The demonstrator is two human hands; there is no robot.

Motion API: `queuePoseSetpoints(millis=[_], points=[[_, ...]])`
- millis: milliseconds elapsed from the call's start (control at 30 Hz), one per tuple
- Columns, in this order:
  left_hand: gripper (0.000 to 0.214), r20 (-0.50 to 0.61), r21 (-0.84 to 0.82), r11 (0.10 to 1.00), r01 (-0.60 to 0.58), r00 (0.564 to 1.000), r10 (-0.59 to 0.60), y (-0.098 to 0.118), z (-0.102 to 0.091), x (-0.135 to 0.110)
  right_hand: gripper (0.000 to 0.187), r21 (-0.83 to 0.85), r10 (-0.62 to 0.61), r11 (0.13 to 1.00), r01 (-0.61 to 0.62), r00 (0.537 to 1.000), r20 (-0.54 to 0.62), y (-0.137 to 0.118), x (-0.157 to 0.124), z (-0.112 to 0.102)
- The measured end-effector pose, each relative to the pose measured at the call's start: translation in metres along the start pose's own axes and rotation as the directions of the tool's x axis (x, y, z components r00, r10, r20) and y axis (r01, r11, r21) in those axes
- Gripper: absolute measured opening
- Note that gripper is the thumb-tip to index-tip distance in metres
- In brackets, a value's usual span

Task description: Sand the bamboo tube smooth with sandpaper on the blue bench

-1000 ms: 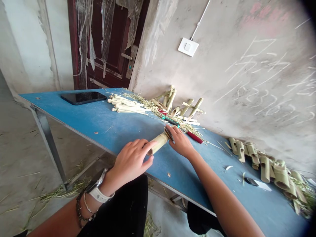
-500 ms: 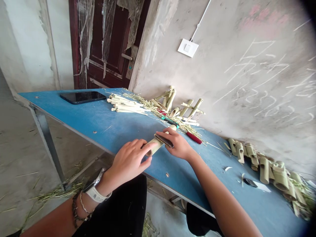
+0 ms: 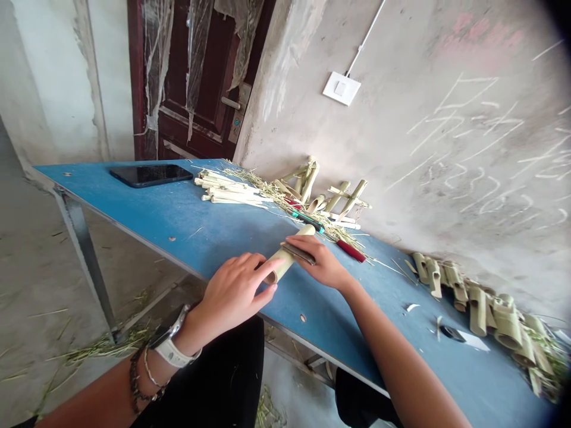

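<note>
A pale green bamboo tube (image 3: pixel 285 260) lies slantwise on the blue table, its hollow near end towards me. My left hand (image 3: pixel 238 288) grips that near end, thumb on one side and fingers on the other. Across the tube's upper side, my right hand (image 3: pixel 323 264) presses a folded dark brown strip that looks like sandpaper (image 3: pixel 298 254), held between thumb and fingers. Past my right hand the far end of the tube is bare. Just beyond it lie a red-handled tool (image 3: pixel 351 250) and a green-and-black tool (image 3: pixel 307 221) among shavings.
A black phone (image 3: pixel 151 175) rests at the table's (image 3: pixel 147 205) far left, beside a bundle of pale sticks (image 3: pixel 229 189). Joined bamboo pieces (image 3: pixel 307 178) lean by the wall. Several cut bamboo tubes (image 3: pixel 477 309) line the right side, near a black-handled blade (image 3: pixel 464 337).
My right hand has slid the brown strip a little along the tube towards me, so more of the far end shows. My left hand keeps its grip.
</note>
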State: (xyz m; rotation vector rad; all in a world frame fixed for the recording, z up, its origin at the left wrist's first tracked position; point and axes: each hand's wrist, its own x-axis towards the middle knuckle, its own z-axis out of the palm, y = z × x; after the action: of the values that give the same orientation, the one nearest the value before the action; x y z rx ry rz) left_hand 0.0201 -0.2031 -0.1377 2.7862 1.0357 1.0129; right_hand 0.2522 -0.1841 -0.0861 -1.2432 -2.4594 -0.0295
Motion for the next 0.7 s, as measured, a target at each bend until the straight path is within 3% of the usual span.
queuePoseSetpoints(millis=[67,133,200,267,367,500,600,700], points=[[0.036,-0.007,0.006,1.000,-0.005,1.000,0.005,0.000,0.000,0.000,0.035,0.208,-0.070,0.976,0.058,0.996,0.051,-0.013,0.004,-0.003],[0.037,-0.005,0.011,1.000,-0.004,1.000,0.004,0.000,0.000,0.000,0.033,0.336,-0.064,0.941,0.038,0.996,0.068,-0.015,0.005,-0.005],[0.035,0.010,0.008,1.000,0.000,1.000,0.000,0.000,-0.001,0.000,0.032,0.246,0.038,0.968,-0.048,0.998,0.045,-0.006,0.002,-0.005],[0.031,0.023,0.002,1.000,0.004,1.000,-0.004,0.000,-0.001,0.000,0.034,0.046,0.156,0.987,-0.155,0.988,-0.021,0.007,-0.003,-0.004],[0.028,0.016,0.005,1.000,0.005,1.000,-0.005,0.000,-0.001,0.000,0.041,-0.116,0.216,0.968,-0.224,0.974,-0.074,0.016,-0.007,-0.003],[0.030,-0.006,0.037,0.999,-0.012,1.000,0.013,0.000,-0.001,0.000,0.040,0.092,0.033,0.995,-0.037,0.999,0.041,-0.001,-0.001,-0.008],[0.034,-0.009,0.055,0.998,-0.021,1.000,0.021,0.000,-0.001,0.000,0.037,0.318,-0.095,0.947,0.054,0.989,0.115,-0.010,0.002,-0.014],[0.032,-0.008,0.054,0.998,-0.015,1.000,0.015,0.000,0.000,0.000,0.037,0.156,0.045,0.986,-0.062,0.993,0.107,0.002,-0.001,-0.015]])
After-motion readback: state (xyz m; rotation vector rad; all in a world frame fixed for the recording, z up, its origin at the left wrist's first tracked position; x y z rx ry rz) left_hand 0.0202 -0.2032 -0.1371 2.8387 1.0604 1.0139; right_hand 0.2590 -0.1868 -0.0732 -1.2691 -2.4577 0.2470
